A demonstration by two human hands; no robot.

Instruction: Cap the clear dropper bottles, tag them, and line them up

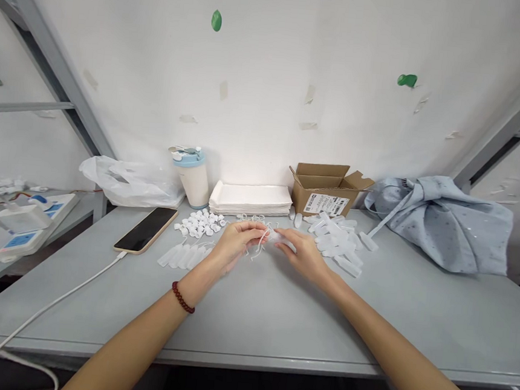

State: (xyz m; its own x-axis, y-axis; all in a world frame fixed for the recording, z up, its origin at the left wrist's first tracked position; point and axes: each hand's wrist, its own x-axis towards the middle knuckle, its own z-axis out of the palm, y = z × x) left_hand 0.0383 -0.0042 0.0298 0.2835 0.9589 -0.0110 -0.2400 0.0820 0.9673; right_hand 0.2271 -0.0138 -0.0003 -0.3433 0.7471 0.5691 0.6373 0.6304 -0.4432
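Observation:
Above the middle of the grey table, my left hand (237,241) pinches a thin white string (259,247) that dangles from its fingertips. My right hand (303,252) grips a small translucent plastic piece (276,236) between thumb and fingers, close to the left fingertips. Left of my left hand lie a heap of small white caps (200,222) and a row of translucent sleeves with strings (184,256). A loose pile of translucent sleeves (338,241) lies just right of my right hand. More white strings lie behind the hands.
On the table (276,324) stand a cup (194,180), stacked white trays (250,199) and an open cardboard box (326,192). A charging phone (146,230) and plastic bag (131,182) are left; grey-blue fabric (448,223) is right. A white cable (57,295) crosses the left side.

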